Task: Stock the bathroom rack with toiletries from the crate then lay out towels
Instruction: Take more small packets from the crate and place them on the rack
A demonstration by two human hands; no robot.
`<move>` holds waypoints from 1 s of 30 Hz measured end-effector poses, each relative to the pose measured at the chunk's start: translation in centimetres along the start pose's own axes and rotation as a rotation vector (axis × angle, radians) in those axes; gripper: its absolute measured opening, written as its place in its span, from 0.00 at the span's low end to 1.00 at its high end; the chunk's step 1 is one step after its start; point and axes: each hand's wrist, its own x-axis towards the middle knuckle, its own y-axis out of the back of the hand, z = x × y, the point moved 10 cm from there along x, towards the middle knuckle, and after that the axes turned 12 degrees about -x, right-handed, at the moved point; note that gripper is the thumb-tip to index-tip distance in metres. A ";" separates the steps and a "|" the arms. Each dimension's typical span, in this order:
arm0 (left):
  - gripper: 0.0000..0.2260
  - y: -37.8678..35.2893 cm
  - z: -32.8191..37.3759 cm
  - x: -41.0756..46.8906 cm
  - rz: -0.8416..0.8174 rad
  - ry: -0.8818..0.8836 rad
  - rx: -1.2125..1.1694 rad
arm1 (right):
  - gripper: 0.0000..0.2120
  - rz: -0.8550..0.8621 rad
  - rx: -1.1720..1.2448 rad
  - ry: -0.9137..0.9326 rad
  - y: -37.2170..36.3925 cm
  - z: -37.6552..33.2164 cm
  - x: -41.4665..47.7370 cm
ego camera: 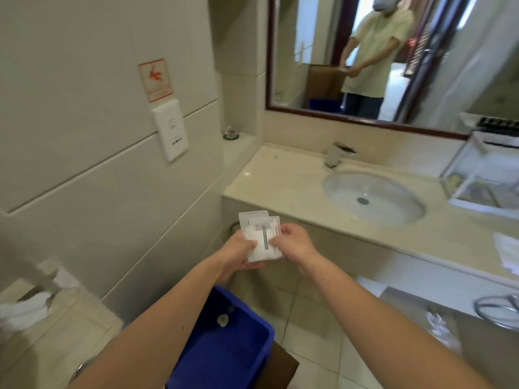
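Both hands hold a small stack of white toiletry packets (259,237) in front of the vanity's left end. My left hand (238,252) cups the stack from below and the left. My right hand (292,244) pinches its right edge. Below my forearms stands the blue crate (241,349), with a small pale item or two on its floor. The clear acrylic bathroom rack (483,175) sits at the right end of the counter, past the sink, with some items on its lower shelf.
A beige counter (280,178) carries an oval sink (373,196) and a chrome tap (334,155). A framed mirror (365,57) reflects a person. White paper or cloth (508,254) lies at the counter's right. A toilet tank with tissue (33,307) is at the left.
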 end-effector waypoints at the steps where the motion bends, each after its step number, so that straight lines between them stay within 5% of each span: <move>1: 0.17 -1.7 0.3 0.5 -0.030 0.002 0.030 | 0.12 0.031 0.023 -0.011 1.8 0.5 -0.2; 14: 0.11 -24.3 4.0 7.5 -0.063 -0.209 0.308 | 0.14 0.368 0.145 -0.075 26.9 7.7 -1.3; 30: 0.05 -52.0 3.6 15.7 -0.241 -0.260 0.217 | 0.14 0.545 0.250 -0.101 53.7 17.7 -0.5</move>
